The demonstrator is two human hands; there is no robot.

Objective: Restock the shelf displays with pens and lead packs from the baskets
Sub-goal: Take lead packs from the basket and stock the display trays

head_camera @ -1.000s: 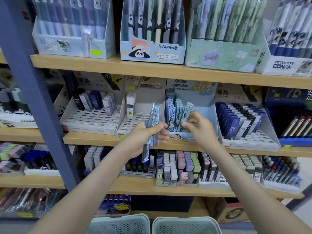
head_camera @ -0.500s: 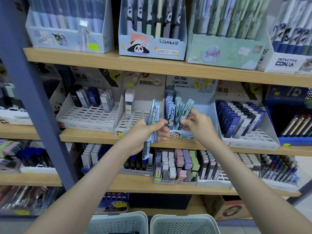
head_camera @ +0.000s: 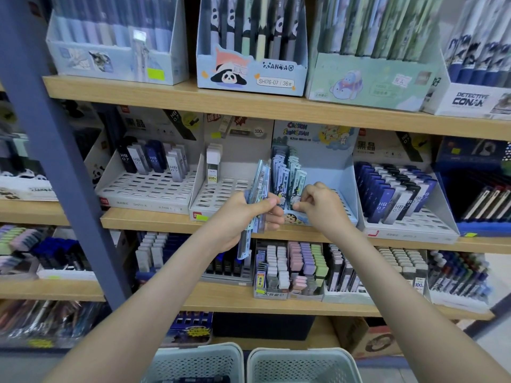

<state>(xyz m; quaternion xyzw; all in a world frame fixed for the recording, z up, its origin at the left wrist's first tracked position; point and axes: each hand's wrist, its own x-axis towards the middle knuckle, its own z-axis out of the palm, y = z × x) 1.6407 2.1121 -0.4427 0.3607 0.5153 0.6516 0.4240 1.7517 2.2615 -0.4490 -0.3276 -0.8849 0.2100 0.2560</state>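
From the head camera, the Crayon Shin-chan display box (head_camera: 340, 172) stands on the middle shelf (head_camera: 154, 221), and everything here is placed from it. Just left of the box's front corner, the left hand (head_camera: 240, 219) holds a bundle of lead packs (head_camera: 261, 181). Its grip is closed round the bundle's middle with the thumb across the front, so the clear, blue-tinted packs stick up above the fist and hang below it, the top leaning slightly toward the box. In the box's left half stand rows of shelved lead packs (head_camera: 287, 172), upright and close together; its right half shows bare slotted floor. The right hand (head_camera: 322, 205) is at the middle of the box's front, fingers curled and thumb meeting forefinger; whether that grip pinches a pack I cannot tell. Well below the box, at the bottom edge, the left basket (head_camera: 199, 363) and the right basket (head_camera: 301, 366), both pale and perforated, sit side by side.
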